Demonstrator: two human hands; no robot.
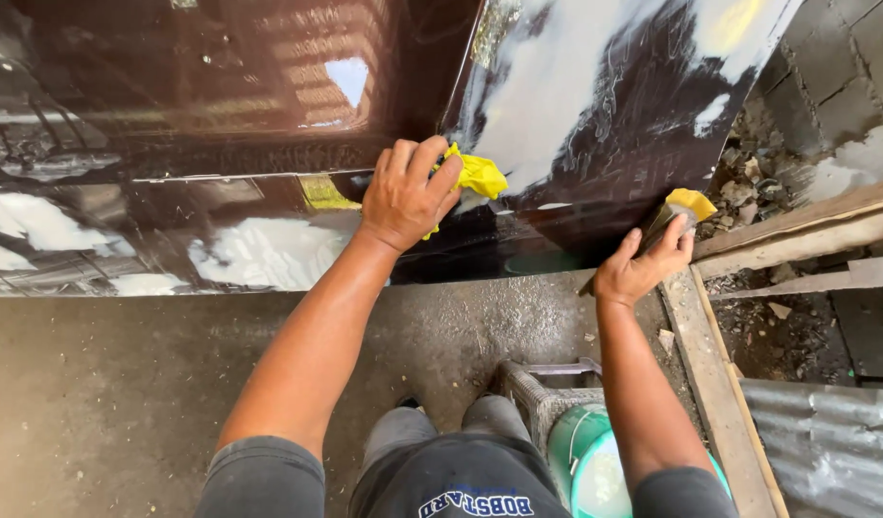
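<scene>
A glossy black car body panel fills the upper part of the view, with pale patches and scratch marks on it. My left hand presses a yellow cloth flat against the panel near a vertical seam. My right hand grips a dark sanding block with a yellow pad on its end, held against the panel's lower right edge.
Wet concrete floor lies below the panel. A green bucket sits beside a small stool between my knees and right arm. Wooden planks, rubble and corrugated sheet lie at the right.
</scene>
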